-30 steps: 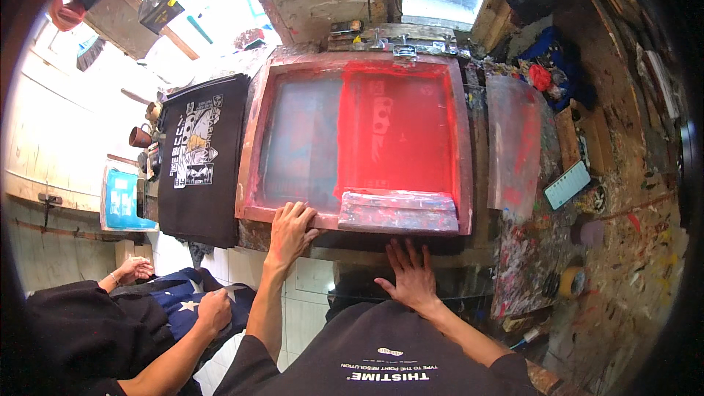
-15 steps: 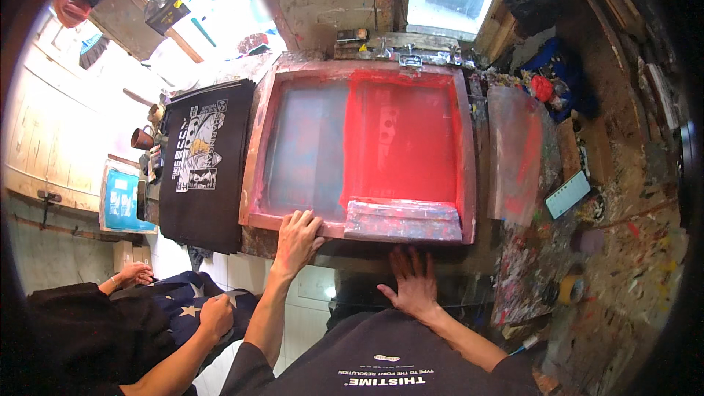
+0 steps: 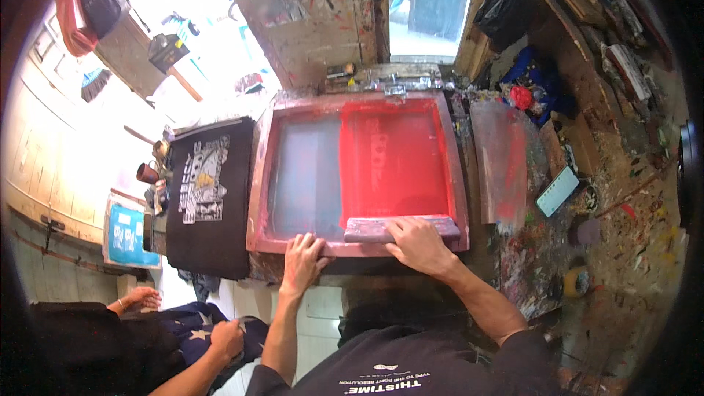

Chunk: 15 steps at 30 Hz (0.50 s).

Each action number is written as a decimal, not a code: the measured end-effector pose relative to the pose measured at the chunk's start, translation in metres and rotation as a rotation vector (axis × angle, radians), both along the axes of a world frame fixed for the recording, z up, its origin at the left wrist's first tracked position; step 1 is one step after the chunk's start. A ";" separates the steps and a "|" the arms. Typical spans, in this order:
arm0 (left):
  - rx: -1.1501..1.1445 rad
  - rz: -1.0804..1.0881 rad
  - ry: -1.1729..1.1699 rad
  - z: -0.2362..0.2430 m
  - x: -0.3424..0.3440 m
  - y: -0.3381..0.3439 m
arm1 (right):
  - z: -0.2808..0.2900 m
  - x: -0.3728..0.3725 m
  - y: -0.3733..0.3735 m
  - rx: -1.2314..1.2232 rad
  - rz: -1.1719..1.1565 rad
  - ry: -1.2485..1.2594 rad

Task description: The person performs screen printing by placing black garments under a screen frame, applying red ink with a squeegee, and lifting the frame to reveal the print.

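A red-framed printing screen (image 3: pixel 258 176) lies flat in front of me, its right half covered in red ink, its left half grey. A squeegee (image 3: pixel 374 229) with ink on it rests along the screen's near edge. My right hand (image 3: pixel 416 246) grips the squeegee from above. My left hand (image 3: pixel 304 258) presses flat on the near frame edge, left of the squeegee.
A black printed shirt (image 3: pixel 209 205) lies left of the screen. An ink-smeared board (image 3: pixel 500 161) and a phone (image 3: pixel 557 191) lie to the right on a paint-spattered bench. Another person's hands (image 3: pixel 227 339) hold dark star-patterned cloth at lower left. A wooden post (image 3: pixel 323 15) stands behind.
My right hand has gone from below the frame up onto the squeegee and closed on it. My left hand stays on the near frame edge. The view has moved closer.
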<state>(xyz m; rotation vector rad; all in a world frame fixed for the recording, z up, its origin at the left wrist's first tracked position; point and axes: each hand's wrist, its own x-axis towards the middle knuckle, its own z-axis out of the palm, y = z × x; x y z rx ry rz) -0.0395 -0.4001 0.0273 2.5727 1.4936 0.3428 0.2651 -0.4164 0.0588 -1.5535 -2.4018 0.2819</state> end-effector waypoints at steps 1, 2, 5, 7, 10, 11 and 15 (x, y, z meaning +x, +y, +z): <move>0.032 0.008 -0.052 -0.008 -0.004 0.002 | 0.007 0.000 0.008 0.097 -0.002 -0.039; 0.043 -0.006 -0.053 -0.008 -0.003 0.003 | 0.005 0.000 0.015 0.108 -0.017 -0.040; -0.053 0.064 -0.165 0.001 0.005 0.000 | -0.006 0.005 0.038 0.202 -0.053 -0.127; -0.045 0.121 -0.341 0.041 0.012 -0.007 | 0.006 0.003 0.032 0.150 -0.008 -0.137; 0.054 0.138 -0.690 0.143 0.020 -0.028 | -0.017 0.000 0.013 0.263 0.077 -0.053; 0.161 0.090 -0.750 0.174 0.017 -0.043 | -0.025 0.002 0.018 0.297 0.079 -0.099; 0.450 -0.123 -0.944 0.259 0.005 -0.074 | -0.048 0.034 0.117 0.473 0.074 -0.326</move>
